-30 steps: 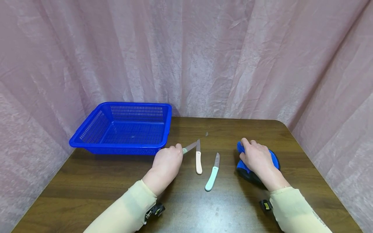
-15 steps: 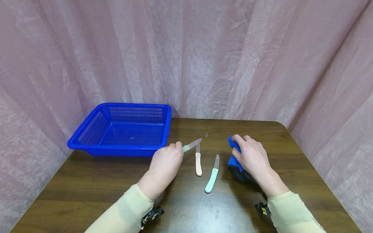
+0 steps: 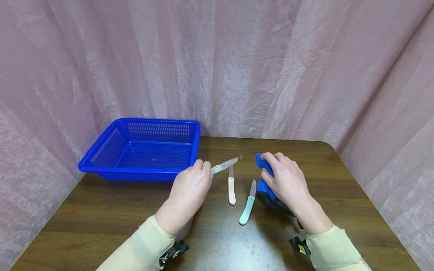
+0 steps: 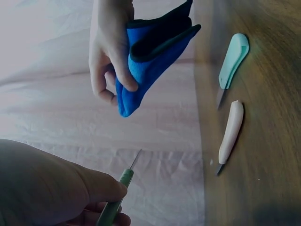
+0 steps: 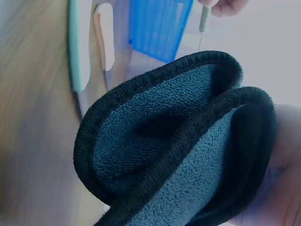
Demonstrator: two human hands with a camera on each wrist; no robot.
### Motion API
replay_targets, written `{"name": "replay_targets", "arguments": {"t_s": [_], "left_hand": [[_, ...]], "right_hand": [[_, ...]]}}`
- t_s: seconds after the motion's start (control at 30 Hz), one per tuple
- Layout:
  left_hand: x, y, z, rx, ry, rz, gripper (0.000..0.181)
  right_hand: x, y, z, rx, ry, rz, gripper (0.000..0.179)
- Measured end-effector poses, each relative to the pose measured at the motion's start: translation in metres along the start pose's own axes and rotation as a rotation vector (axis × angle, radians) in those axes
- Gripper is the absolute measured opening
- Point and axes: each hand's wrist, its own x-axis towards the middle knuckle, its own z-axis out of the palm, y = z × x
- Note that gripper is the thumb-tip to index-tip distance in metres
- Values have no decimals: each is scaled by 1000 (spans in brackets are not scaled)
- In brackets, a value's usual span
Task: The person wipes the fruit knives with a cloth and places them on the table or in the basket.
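Note:
My left hand (image 3: 191, 190) grips the pale green handle of a small paring knife (image 3: 226, 165), its bare blade pointing right and away from me. Held by my right hand (image 3: 286, 178) is a folded blue cloth (image 4: 157, 70) with black edging, pinched between thumb and fingers. In the left wrist view the cloth is raised off the table, a gap apart from the knife tip. Between my hands lie a cream-handled knife (image 3: 231, 191) and a mint-handled knife (image 3: 248, 208), blades pointing away. The held knife's blade overlaps the cream knife's tip in the head view.
A blue plastic basket (image 3: 130, 171) with slotted sides stands at the back left of the brown wooden table (image 3: 112, 218), just beyond my left hand. A pink curtain (image 3: 237, 67) hangs behind the table and along both sides.
My right hand has moved left with the cloth, nearer the held knife and the mint-handled knife. The held knife has shifted slightly, its tip now farther right and past the cream knife's blade.

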Motion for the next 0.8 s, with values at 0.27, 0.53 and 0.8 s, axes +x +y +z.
{"name": "replay_targets", "arguments": {"t_s": [0.27,0.53,0.8], "left_hand": [[-1,-2,-5,-4,9,-4,33],[0,-3,-9,-10,16,5,34],[0,-3,-12,-11,3,9,35]], "right_hand": [[6,-18,0,52,32,-9,33],[10,-33,1,99,12,2,36],[14,-43,1,121,-15,0,35]]}}
